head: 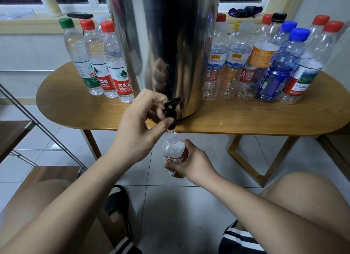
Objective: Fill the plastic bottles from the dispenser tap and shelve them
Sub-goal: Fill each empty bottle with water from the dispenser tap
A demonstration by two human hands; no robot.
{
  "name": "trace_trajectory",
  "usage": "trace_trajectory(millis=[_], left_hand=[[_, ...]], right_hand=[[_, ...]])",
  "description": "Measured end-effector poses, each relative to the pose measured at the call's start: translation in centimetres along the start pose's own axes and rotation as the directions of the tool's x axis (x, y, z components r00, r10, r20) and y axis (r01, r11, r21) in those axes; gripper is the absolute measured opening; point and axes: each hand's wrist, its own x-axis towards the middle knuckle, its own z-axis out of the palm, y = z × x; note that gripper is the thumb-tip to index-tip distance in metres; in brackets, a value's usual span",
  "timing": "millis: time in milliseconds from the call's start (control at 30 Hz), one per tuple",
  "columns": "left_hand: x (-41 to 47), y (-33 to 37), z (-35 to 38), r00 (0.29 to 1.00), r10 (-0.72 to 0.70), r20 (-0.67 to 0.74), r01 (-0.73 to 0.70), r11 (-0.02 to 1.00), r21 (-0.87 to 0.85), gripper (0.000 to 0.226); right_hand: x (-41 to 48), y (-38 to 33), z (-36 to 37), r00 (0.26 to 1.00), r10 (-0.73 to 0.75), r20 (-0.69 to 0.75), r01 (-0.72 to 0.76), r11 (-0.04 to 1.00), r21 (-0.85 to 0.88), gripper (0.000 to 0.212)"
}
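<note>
Below the table's [246,119] front edge, the right hand [191,163] grips an uncapped orange-labelled bottle [173,149] under the black tap [170,109], which the left hand [140,121] pinches, while many seemingly empty bottles [265,64] wait near the right end, unshelved.

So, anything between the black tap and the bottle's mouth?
Nothing visible: the small clear orange-labelled plastic bottle, gripped by the right hand, is uncapped directly beneath the black plastic tap the left hand holds.
</note>
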Motion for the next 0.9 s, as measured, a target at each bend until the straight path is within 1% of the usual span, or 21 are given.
trace_trajectory(millis=[400,900], left_hand=[[0.02,-0.01,-0.02,1.0,-0.001,-0.003,0.001,1.0,0.0,0.033],[0.03,0.1,-0.08,1.0,-0.005,0.0,0.005,1.0,0.001,0.03]], right_hand=[[-0.06,-0.18,-0.07,1.0,0.014,0.009,-0.013,1.0,-0.009,0.054],[-0.08,-0.15,-0.14,1.0,0.01,0.015,-0.01,1.0,0.006,0.051]])
